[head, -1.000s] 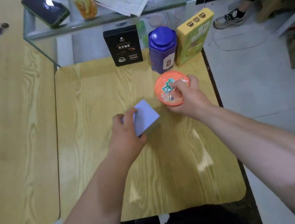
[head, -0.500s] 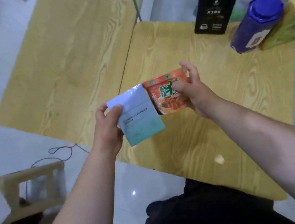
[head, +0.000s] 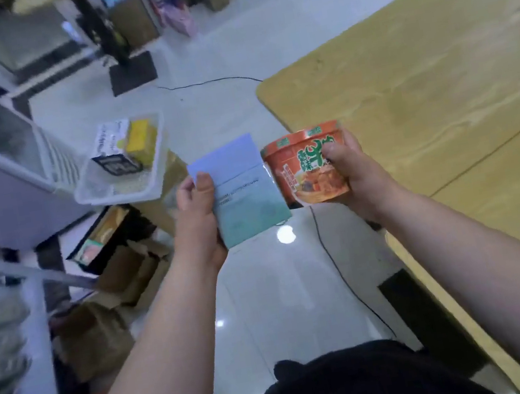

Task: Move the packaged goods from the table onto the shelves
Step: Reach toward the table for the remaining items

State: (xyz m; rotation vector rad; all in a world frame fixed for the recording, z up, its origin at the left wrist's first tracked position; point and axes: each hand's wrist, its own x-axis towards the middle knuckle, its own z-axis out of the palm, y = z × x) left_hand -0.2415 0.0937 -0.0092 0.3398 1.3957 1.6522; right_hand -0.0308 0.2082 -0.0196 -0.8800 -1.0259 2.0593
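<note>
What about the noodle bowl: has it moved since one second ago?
Yes. The right hand has lifted the noodle bowl off the table; it is now in the air near the table's edge.

glossy floor tiles (head: 268, 298), wood-grain table (head: 420, 73), matt card box (head: 244, 192)

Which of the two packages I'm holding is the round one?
The orange-red noodle bowl in your right hand is round. The other, gripped in your left hand, is a flat, rectangular pale blue box.
</note>
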